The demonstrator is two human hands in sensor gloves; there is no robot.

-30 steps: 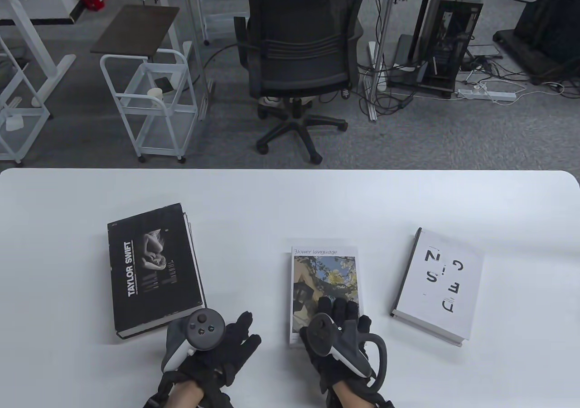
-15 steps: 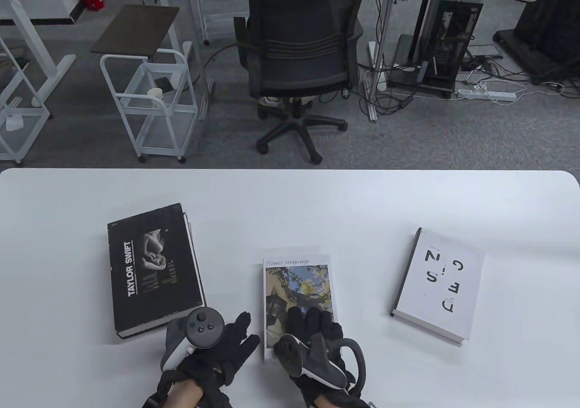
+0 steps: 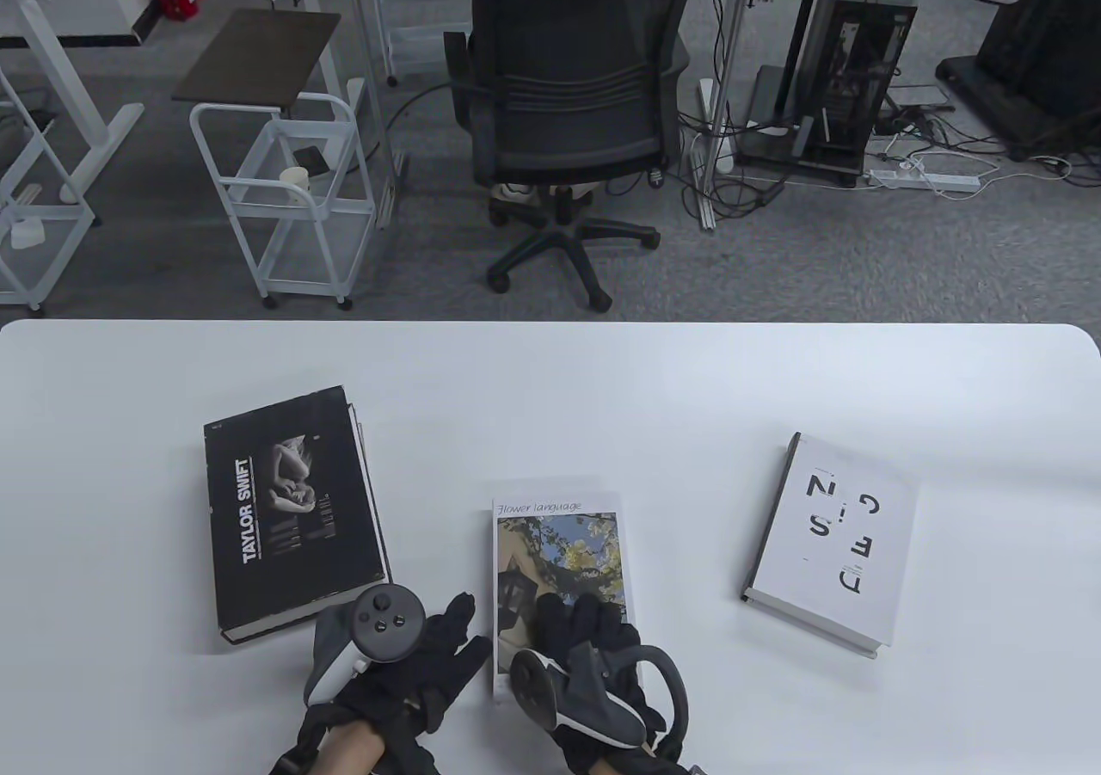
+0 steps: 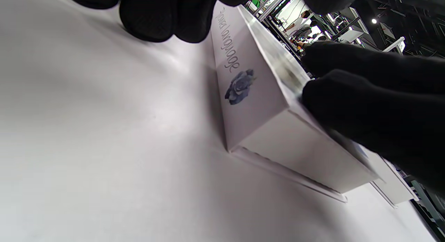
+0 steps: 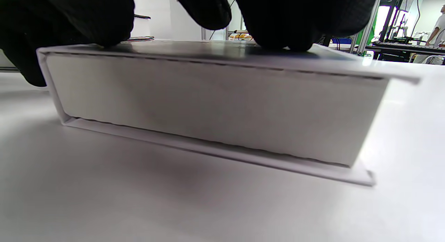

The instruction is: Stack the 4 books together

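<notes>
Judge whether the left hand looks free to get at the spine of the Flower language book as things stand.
Probably yes. The left hand lies just beside the Flower language book, with only bare table between; the right hand presses the cover, not the spine.
</notes>
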